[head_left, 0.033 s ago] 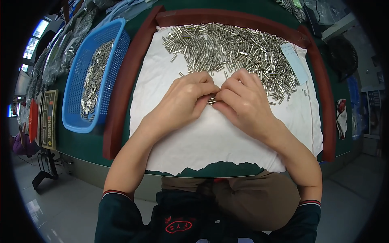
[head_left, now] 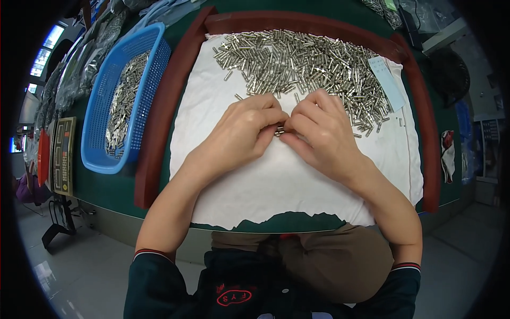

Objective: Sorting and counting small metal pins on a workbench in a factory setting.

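Small shiny metal pins are pinched between my two hands at the middle of the white cloth. My left hand has its thumb and fingers closed on them from the left. From the right, my right hand closes its bent fingers on the same few pins, its fingertips nearly touching the left ones. The fingers hide most of what they hold. Just beyond the hands spreads a large pile of similar metal pins, with a few loose ones at its near edge.
A dark red wooden frame borders the cloth on the back and both sides. Left of it stands a blue plastic basket holding more pins. A pale blue paper slip lies at the pile's right. Plastic bags crowd the far left.
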